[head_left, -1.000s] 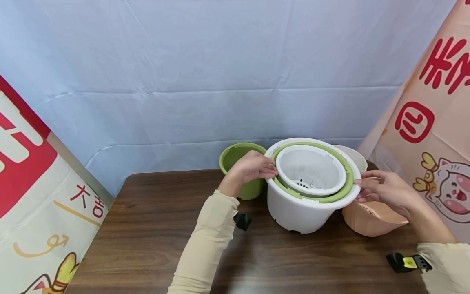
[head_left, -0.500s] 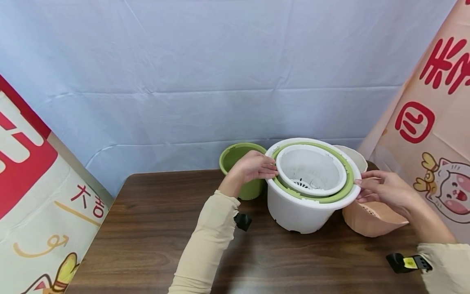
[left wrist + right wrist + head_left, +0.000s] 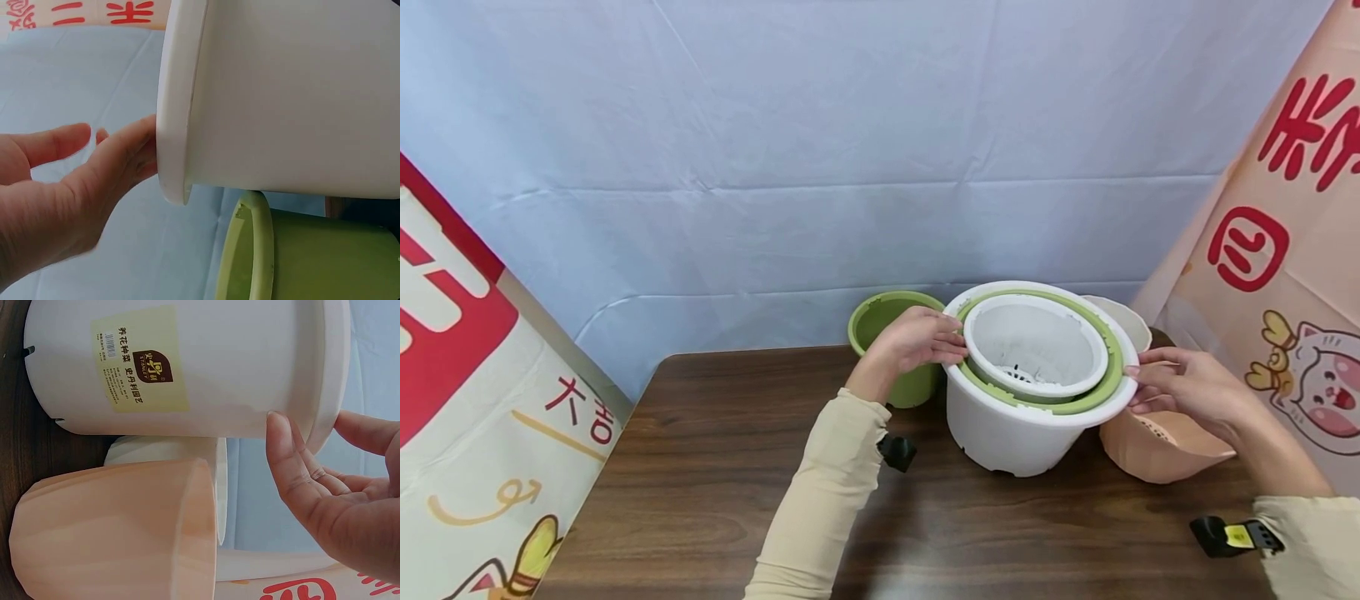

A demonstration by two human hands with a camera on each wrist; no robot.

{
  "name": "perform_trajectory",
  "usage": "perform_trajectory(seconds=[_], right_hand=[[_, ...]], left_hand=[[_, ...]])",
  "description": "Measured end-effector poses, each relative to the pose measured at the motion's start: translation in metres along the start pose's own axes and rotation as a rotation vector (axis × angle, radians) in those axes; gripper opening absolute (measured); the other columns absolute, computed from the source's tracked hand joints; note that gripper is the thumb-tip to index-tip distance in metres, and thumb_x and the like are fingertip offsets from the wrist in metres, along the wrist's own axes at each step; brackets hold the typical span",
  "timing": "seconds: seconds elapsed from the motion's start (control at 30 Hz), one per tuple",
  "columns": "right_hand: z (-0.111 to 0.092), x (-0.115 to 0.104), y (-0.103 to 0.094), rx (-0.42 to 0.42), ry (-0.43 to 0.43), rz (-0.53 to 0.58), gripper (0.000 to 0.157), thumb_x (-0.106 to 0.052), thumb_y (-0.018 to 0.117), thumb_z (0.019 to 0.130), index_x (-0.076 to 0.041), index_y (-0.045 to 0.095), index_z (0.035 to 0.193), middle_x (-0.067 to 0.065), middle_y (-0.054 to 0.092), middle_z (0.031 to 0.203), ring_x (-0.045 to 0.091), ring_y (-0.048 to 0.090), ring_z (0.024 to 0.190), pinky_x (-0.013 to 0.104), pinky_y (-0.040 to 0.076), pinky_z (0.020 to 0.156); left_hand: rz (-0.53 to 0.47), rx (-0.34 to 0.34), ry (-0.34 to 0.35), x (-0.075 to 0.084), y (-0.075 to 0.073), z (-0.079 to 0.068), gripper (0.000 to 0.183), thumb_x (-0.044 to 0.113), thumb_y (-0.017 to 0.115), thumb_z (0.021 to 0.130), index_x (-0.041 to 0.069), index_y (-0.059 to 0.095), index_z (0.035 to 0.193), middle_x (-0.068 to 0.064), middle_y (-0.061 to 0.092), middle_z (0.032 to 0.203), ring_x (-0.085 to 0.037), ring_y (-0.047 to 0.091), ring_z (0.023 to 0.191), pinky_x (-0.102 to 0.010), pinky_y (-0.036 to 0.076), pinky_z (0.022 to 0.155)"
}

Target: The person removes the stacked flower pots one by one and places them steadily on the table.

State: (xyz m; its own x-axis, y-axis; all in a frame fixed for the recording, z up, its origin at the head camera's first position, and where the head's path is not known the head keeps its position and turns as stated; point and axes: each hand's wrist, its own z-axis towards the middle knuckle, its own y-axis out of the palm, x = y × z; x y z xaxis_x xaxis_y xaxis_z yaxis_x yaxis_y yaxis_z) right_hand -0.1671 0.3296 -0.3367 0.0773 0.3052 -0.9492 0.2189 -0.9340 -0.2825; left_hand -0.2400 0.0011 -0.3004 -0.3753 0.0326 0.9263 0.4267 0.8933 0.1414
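A large white flowerpot (image 3: 1015,442) stands on the table, right of centre. Nested in it are a green flowerpot (image 3: 1078,407) and a smaller white flowerpot (image 3: 1037,329) with drainage slots in its bottom. My left hand (image 3: 917,340) touches the left side of the rim with extended fingers. In the left wrist view, the thumb of that hand (image 3: 69,200) stands away from the pot. Across from it, my right hand (image 3: 1187,383) pinches the rim. The right wrist view shows this hand (image 3: 337,500) with digits on both sides of the rim, near a yellow label (image 3: 140,359).
Behind my left hand is another green pot (image 3: 913,387). A peach pot (image 3: 1150,458) with a flared lip stands under my right hand, and a cream pot (image 3: 1131,321) sits behind it. The brown wooden table (image 3: 737,450) backs onto a pale blue cloth (image 3: 775,208).
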Motion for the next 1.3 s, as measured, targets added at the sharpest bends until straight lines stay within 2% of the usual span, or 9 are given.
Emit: perform_trajectory(seconds=[0.2, 0.47, 0.6, 0.77, 0.93, 1.13, 1.3], right_hand=[[-0.0006, -0.0004, -0.0006, 0.003, 0.005, -0.010, 0.042, -0.008, 0.049, 0.095, 0.020, 0.027, 0.117, 0.011, 0.063, 0.081, 0.022, 0.065, 0.070, 0.036, 0.055, 0.066], [-0.0009, 0.0005, 0.0005, 0.000, 0.020, -0.032, 0.047, -0.010, 0.048, 0.095, 0.021, 0.023, 0.120, 0.011, 0.063, 0.082, 0.021, 0.065, 0.071, 0.036, 0.055, 0.067], [-0.0002, 0.0003, 0.0010, 0.000, 0.009, 0.000, 0.042, -0.008, 0.049, 0.095, 0.020, 0.027, 0.117, 0.012, 0.063, 0.081, 0.022, 0.065, 0.070, 0.036, 0.055, 0.066], [-0.0003, -0.0003, 0.0018, 0.001, -0.002, 0.038, 0.033, -0.005, 0.049, 0.094, 0.017, 0.033, 0.112, 0.013, 0.063, 0.079, 0.022, 0.065, 0.068, 0.036, 0.055, 0.064], [-0.0018, -0.0012, 0.0024, -0.005, -0.008, 0.038, 0.034, -0.002, 0.047, 0.094, 0.020, 0.030, 0.113, 0.012, 0.063, 0.078, 0.021, 0.064, 0.067, 0.033, 0.055, 0.063], [-0.0025, -0.0025, 0.0033, -0.005, -0.008, 0.018, 0.035, -0.002, 0.046, 0.095, 0.021, 0.029, 0.114, 0.011, 0.062, 0.079, 0.021, 0.064, 0.067, 0.033, 0.055, 0.063], [-0.0028, -0.0028, 0.0027, -0.009, -0.013, 0.051, 0.032, -0.001, 0.046, 0.094, 0.020, 0.030, 0.112, 0.012, 0.062, 0.078, 0.021, 0.064, 0.067, 0.033, 0.055, 0.063]], left_hand=[[-0.026, -0.040, 0.000, 0.0008, -0.0003, 0.0000, 0.034, 0.001, 0.042, 0.096, -0.012, 0.038, 0.127, -0.032, 0.047, 0.119, -0.040, 0.050, 0.111, -0.039, 0.044, 0.091], [-0.047, -0.041, -0.003, -0.0015, -0.0006, 0.0014, 0.034, 0.002, 0.043, 0.095, -0.011, 0.040, 0.127, -0.033, 0.047, 0.120, -0.040, 0.050, 0.111, -0.039, 0.044, 0.091], [-0.068, -0.038, -0.006, -0.0020, -0.0016, 0.0009, 0.034, 0.002, 0.043, 0.096, -0.012, 0.040, 0.127, -0.033, 0.048, 0.118, -0.040, 0.050, 0.111, -0.039, 0.044, 0.091], [-0.082, -0.048, 0.005, -0.0027, -0.0030, 0.0008, 0.032, 0.000, 0.044, 0.095, -0.012, 0.041, 0.125, -0.027, 0.054, 0.103, -0.040, 0.051, 0.109, -0.040, 0.044, 0.092], [-0.091, -0.057, 0.022, -0.0035, -0.0037, 0.0008, 0.029, -0.001, 0.043, 0.095, -0.012, 0.040, 0.121, -0.020, 0.052, 0.090, -0.038, 0.055, 0.097, -0.042, 0.043, 0.092], [-0.108, -0.058, 0.040, -0.0039, -0.0041, -0.0007, 0.025, -0.002, 0.043, 0.094, -0.012, 0.041, 0.118, -0.021, 0.052, 0.087, -0.032, 0.056, 0.086, -0.044, 0.043, 0.091], [-0.133, -0.077, 0.055, -0.0056, -0.0064, -0.0009, 0.028, -0.003, 0.044, 0.094, -0.014, 0.041, 0.120, -0.022, 0.053, 0.091, -0.034, 0.056, 0.091, -0.044, 0.043, 0.091]])
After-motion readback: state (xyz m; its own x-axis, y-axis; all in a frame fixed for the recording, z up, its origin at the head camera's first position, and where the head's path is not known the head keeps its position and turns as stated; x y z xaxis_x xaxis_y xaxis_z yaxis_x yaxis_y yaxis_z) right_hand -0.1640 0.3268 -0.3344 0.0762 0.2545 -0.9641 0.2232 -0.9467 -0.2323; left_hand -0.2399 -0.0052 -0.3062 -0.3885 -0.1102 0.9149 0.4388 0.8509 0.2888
